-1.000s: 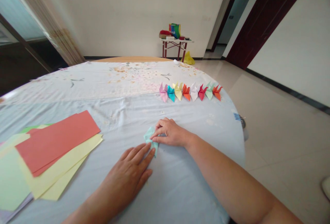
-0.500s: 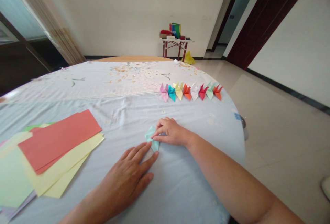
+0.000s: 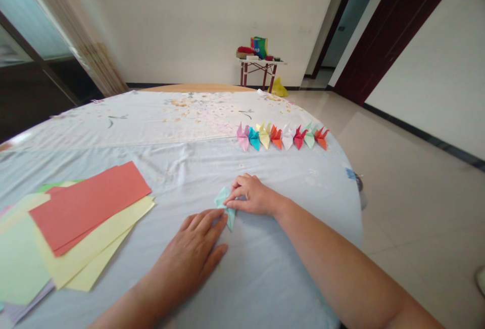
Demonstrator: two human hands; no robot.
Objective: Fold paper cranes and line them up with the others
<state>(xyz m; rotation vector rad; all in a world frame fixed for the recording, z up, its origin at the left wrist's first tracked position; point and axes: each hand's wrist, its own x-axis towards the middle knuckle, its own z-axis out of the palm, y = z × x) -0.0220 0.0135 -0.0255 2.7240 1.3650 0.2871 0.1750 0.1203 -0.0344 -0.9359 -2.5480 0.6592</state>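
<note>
A small pale turquoise piece of folded paper (image 3: 230,219) lies on the tablecloth in front of me, its lower end narrowing to a point. My right hand (image 3: 252,195) is closed at its upper right side, thumb and fingertips pinched together on the paper and hiding part of it. From the lower left my left hand (image 3: 199,245) lies flat, fingers stretched out and the thumb apart, with its fingertips touching the paper's left edge. Beyond the hands stands a row of several folded paper cranes (image 3: 276,137) in different colours.
At the left lies a fanned stack of coloured paper, with red sheets (image 3: 91,207) on top of yellow sheets (image 3: 102,248) and a pale green sheet (image 3: 22,253). The round table's edge (image 3: 359,218) curves by on the right. A small side table (image 3: 261,61) stands against the wall.
My left fingers have shifted slightly on the paper, and its lower end now shows as a narrower point. My right hand keeps its pinch. The view has moved a little.
</note>
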